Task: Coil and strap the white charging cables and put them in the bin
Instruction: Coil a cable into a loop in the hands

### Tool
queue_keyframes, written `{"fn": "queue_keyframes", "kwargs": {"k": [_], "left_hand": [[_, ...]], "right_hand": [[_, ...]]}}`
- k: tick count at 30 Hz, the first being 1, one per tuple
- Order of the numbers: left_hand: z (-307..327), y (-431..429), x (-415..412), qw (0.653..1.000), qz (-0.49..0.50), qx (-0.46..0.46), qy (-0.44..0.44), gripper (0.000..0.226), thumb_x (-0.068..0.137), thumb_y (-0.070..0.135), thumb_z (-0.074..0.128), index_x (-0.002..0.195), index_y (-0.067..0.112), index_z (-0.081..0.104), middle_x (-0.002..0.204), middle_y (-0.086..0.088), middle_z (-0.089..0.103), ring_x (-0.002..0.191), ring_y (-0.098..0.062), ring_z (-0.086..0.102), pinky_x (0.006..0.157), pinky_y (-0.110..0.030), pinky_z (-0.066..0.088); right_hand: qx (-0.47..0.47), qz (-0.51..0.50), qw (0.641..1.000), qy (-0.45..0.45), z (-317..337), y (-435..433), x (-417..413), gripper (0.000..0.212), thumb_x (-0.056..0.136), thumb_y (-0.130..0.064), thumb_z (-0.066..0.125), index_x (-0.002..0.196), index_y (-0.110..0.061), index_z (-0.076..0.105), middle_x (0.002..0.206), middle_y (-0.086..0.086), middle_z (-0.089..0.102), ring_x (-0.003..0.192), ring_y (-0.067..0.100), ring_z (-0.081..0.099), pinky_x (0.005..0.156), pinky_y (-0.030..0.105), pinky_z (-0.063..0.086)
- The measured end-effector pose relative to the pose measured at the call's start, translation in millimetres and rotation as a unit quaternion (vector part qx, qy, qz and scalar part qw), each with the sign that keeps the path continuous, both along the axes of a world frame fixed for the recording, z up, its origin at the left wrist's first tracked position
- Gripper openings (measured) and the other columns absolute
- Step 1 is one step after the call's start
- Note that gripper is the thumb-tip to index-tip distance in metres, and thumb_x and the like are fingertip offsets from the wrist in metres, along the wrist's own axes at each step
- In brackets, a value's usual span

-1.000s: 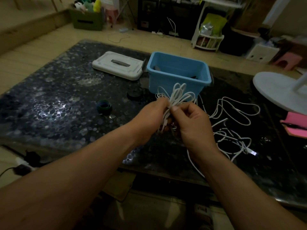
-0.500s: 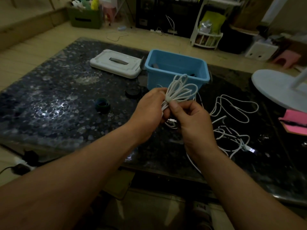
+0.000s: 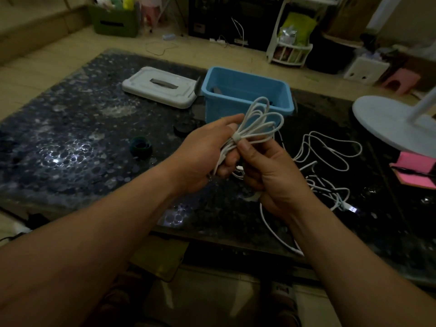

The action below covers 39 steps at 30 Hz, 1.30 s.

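The coiled cable [image 3: 262, 123] is white, cinched by a pale grey strap [image 3: 236, 139]. At twelve o'clock from it sits a light blue bin [image 3: 247, 97]; at ten o'clock, an off-white lid [image 3: 141, 84] with a dark grey handle [image 3: 162, 83]. The table [image 3: 70, 138] is black, speckled with pale pebble-like dots. Loose cables [image 3: 330, 159] at four o'clock are white; the pad [image 3: 412, 169] at three o'clock is pink.

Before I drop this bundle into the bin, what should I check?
1. Strap around the coiled cable: ok, wrapped at its waist.
2. Strap fastened: cannot tell; the right hand pinches there.
3. Left hand grips the coiled cable: ok.
4. Blue bin open, lid lying beside it: ok.
5. Bundle free of the loose cables on the table: cannot tell.
6. All cables coiled: not ok; loose cables lie uncoiled.
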<state>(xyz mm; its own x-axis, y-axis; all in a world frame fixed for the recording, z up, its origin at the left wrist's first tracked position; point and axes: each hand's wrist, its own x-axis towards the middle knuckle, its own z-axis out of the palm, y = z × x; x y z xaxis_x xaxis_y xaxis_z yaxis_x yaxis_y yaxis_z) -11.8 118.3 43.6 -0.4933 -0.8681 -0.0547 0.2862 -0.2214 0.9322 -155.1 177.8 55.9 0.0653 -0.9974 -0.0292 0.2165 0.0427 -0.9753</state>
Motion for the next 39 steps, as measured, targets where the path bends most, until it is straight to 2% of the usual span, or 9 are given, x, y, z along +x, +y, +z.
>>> {"fn": "queue_keyframes", "kwargs": {"k": [6, 10, 13, 15, 19, 22, 24, 27, 39], "left_hand": [[4.3, -0.4, 2.4, 0.999, -0.05, 0.01, 0.005, 0.04, 0.114, 0.024, 0.036, 0.142, 0.01, 0.06, 0.058, -0.006, 0.043, 0.043, -0.012, 0.037, 0.039, -0.023, 0.029], [8.6, 1.8, 4.4, 0.997, -0.075, 0.013, 0.002, 0.038, 0.114, 0.028, 0.036, 0.123, 0.013, 0.07, 0.061, -0.007, 0.044, 0.045, -0.013, 0.038, 0.039, -0.024, 0.033], [11.0, 3.4, 3.1, 0.995, -0.054, 0.047, -0.066, 0.041, 0.114, 0.033, 0.038, 0.111, 0.008, 0.07, 0.059, -0.011, 0.053, 0.045, -0.019, 0.046, 0.042, -0.025, 0.04], [11.1, 3.6, 1.9, 0.99, -0.006, 0.053, -0.132, 0.046, 0.113, 0.04, 0.041, 0.119, 0.001, 0.064, 0.07, -0.015, 0.065, 0.054, -0.025, 0.061, 0.047, -0.031, 0.052], [5.5, 7.1, 0.1, 0.949, 0.096, -0.124, -0.274, 0.021, 0.109, 0.036, 0.049, 0.118, 0.018, 0.054, 0.106, -0.006, 0.068, 0.096, -0.028, 0.071, 0.075, -0.048, 0.064], [-6.4, 15.7, -0.5, 0.888, 0.08, -0.282, -0.355, 0.026, 0.095, 0.032, 0.061, 0.115, 0.026, 0.046, 0.11, 0.002, 0.061, 0.093, -0.021, 0.066, 0.08, -0.051, 0.058], [-12.8, 18.7, 0.5, 0.839, 0.077, -0.354, -0.406, 0.035, 0.091, 0.031, 0.067, 0.116, 0.027, 0.044, 0.116, 0.004, 0.057, 0.093, -0.019, 0.065, 0.079, -0.05, 0.057], [-16.0, 16.3, 4.2, 0.787, 0.085, -0.416, -0.448, 0.031, 0.094, 0.029, 0.068, 0.115, 0.023, 0.045, 0.118, 0.001, 0.053, 0.092, -0.025, 0.063, 0.076, -0.051, 0.055], [-24.0, 10.0, 4.1, 0.825, 0.109, -0.369, -0.413, 0.003, 0.104, 0.027, 0.054, 0.104, 0.024, 0.052, 0.09, 0.007, 0.067, 0.079, -0.011, 0.064, 0.069, -0.041, 0.054]], "right_hand": [[-0.003, 0.012, 1.0, -0.001, -1.3, -0.6, -3.1, 0.015, 0.108, -0.006, 0.048, 0.106, -0.001, 0.061, 0.077, 0.018, 0.064, 0.04, 0.001, 0.056, 0.041, 0.009, 0.04], [-0.045, -0.004, 0.998, 0.044, -11.4, -8.5, -4.4, 0.017, 0.106, -0.009, 0.056, 0.109, 0.005, 0.065, 0.087, 0.02, 0.072, 0.078, 0.03, 0.073, 0.072, 0.032, 0.058], [-0.055, -0.022, 0.996, 0.07, -17.6, -9.5, -3.2, 0.014, 0.106, -0.009, 0.057, 0.106, 0.001, 0.067, 0.076, 0.015, 0.069, 0.072, 0.032, 0.069, 0.075, 0.043, 0.058], [-0.054, -0.041, 0.994, 0.086, -20.8, -10.0, -1.6, 0.013, 0.105, -0.01, 0.06, 0.105, -0.005, 0.071, 0.078, 0.011, 0.072, 0.071, 0.03, 0.069, 0.075, 0.046, 0.058], [-0.012, -0.086, 0.994, 0.066, -24.8, -16.9, 0.2, 0.02, 0.103, -0.016, 0.066, 0.118, -0.009, 0.075, 0.115, 0.012, 0.079, 0.112, 0.029, 0.075, 0.104, 0.055, 0.056], [0.052, -0.111, 0.992, 0.014, -19.5, -20.6, 3.3, 0.028, 0.103, -0.017, 0.065, 0.127, -0.004, 0.072, 0.098, 0.007, 0.082, 0.089, 0.018, 0.079, 0.077, 0.033, 0.063], [0.095, -0.112, 0.989, -0.006, -16.3, -18.6, 7.4, 0.03, 0.105, -0.018, 0.062, 0.13, -0.003, 0.069, 0.063, -0.007, 0.072, 0.05, 0.002, 0.066, 0.044, 0.016, 0.047], [0.136, -0.124, 0.983, -0.025, -20.3, -18.2, 9.6, 0.034, 0.105, -0.02, 0.062, 0.135, -0.004, 0.067, 0.051, -0.012, 0.059, 0.032, 0.0, 0.045, 0.032, 0.014, 0.028], [0.13, -0.09, 0.986, 0.048, -20.4, -9.9, 2.4, 0.015, 0.107, -0.02, 0.059, 0.104, -0.013, 0.073, 0.058, -0.002, 0.048, 0.039, 0.003, 0.03, 0.035, 0.018, 0.024]]}}
